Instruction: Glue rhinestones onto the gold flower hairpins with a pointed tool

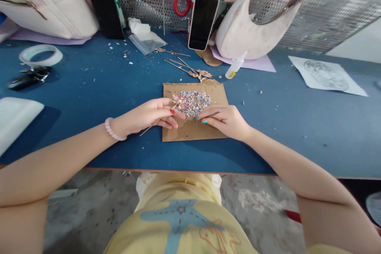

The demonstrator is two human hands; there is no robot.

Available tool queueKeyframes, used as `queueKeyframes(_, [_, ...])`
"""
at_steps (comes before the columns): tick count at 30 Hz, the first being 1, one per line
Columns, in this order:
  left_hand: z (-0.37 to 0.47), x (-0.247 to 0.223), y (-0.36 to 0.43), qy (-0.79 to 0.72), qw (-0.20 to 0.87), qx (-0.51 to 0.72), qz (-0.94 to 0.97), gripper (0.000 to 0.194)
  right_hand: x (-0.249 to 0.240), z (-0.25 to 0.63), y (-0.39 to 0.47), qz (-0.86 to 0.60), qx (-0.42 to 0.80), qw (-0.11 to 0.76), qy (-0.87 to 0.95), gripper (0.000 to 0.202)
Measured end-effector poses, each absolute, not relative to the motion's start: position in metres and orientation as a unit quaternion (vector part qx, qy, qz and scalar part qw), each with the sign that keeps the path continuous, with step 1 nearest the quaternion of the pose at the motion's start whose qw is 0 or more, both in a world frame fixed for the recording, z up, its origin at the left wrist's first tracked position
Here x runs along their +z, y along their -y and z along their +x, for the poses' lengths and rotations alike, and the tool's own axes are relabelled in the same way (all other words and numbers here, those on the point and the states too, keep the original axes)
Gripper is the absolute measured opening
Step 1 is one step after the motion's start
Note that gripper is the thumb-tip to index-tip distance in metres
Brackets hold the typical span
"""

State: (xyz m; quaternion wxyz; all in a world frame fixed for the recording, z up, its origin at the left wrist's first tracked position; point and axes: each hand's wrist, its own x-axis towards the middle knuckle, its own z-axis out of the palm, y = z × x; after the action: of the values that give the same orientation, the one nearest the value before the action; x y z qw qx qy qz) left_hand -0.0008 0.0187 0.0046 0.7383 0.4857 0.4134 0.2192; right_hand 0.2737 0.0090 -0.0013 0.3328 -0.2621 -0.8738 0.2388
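Gold-toned stick lay aslant in my left grip, pinched between thumb and fingers, its ornamented head at the left side of a bead pile. My right grip pinched a thin metal tool, fingertips at the pile's near right edge. Beads sat heaped on a cardboard sheet, itself on the blue bench. Just beyond the cardboard: more ornamented sticks; a small bottle stood to their right.
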Motion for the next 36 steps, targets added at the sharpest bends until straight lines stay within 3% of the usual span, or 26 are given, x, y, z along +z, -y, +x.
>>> queueKeyframes(10, [-0.002,-0.003,-0.021,-0.403,0.738,0.279,0.464,0.022,-0.004,0.278,-0.012,-0.287,0.239,0.337,0.864,0.031])
queueKeyframes(20, [0.005,0.0,-0.02,-0.282,0.755,0.469,0.362,0.034,-0.003,0.277,-0.012,-0.268,0.231,0.341,0.871,0.026])
queueKeyframes(36, [0.018,-0.002,-0.017,-0.264,0.726,0.524,0.359,0.037,-0.002,0.277,-0.013,-0.283,0.266,0.328,0.861,0.023])
